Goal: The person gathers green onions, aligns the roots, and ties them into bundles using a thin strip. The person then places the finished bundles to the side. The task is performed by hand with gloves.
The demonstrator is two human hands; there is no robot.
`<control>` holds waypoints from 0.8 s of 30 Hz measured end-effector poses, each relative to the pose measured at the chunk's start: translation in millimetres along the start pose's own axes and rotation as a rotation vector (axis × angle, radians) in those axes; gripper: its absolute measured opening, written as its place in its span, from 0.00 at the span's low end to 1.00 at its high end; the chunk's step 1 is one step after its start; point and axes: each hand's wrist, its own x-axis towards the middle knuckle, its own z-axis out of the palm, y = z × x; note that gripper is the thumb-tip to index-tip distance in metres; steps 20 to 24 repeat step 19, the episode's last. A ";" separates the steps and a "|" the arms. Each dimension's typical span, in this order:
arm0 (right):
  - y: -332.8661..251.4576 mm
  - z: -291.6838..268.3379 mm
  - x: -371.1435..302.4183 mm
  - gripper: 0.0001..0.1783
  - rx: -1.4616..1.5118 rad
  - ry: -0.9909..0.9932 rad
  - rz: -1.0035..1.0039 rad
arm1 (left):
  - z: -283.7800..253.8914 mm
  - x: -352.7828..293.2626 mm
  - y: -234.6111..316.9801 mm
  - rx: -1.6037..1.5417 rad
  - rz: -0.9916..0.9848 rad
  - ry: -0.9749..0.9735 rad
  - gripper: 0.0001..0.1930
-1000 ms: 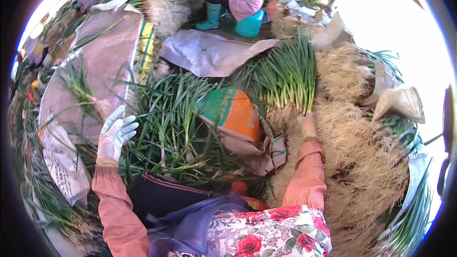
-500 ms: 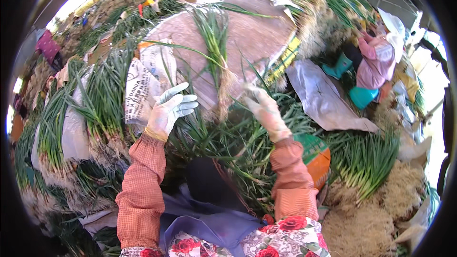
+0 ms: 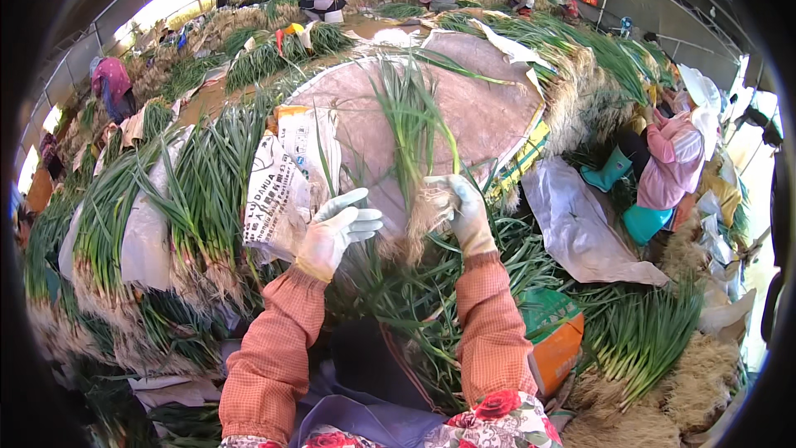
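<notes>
A small bunch of green onions [image 3: 408, 137] lies on a dusty pale sheet in front of me, leaves pointing away and the whitish roots toward me. My right hand [image 3: 467, 214], in a whitish glove, is at the right side of those roots. Its thumb and fingers are closed on a single green onion [image 3: 450, 149], whose green stalk rises beside the bunch. My left hand [image 3: 336, 234], gloved too, is held left of the roots with its fingers stretched out and nothing in it. Loose green onions [image 3: 414, 282] lie tangled below both hands.
The pale sheet [image 3: 332, 91] spreads ahead. A printed white sack [image 3: 278, 191] and stacked green onions [image 3: 203, 207] stand at left. At right are a grey plastic sheet [image 3: 572, 228], another onion pile [image 3: 643, 336] and a seated person in pink [image 3: 667, 158]. Other people work farther back.
My right hand has come in to the roots of the bunch and now grips an onion stalk. The left hand stays open. The whole view has tilted up, showing more of the background.
</notes>
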 end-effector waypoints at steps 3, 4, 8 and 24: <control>0.5 -6.9 -22.8 0.19 0.307 0.068 0.185 | 2.3 12.8 -23.7 -0.082 -0.055 -0.008 0.19; 5.2 -15.3 -22.7 0.19 0.305 0.048 0.168 | 4.2 18.5 -30.8 -0.112 -0.075 -0.009 0.19; 11.1 -31.4 -20.2 0.20 0.259 0.183 -0.021 | 4.0 22.7 -41.0 -0.105 -0.105 0.044 0.18; 21.7 14.2 2.6 0.30 -1.389 0.315 -0.102 | 0.3 18.4 -34.1 -0.035 -0.051 0.023 0.19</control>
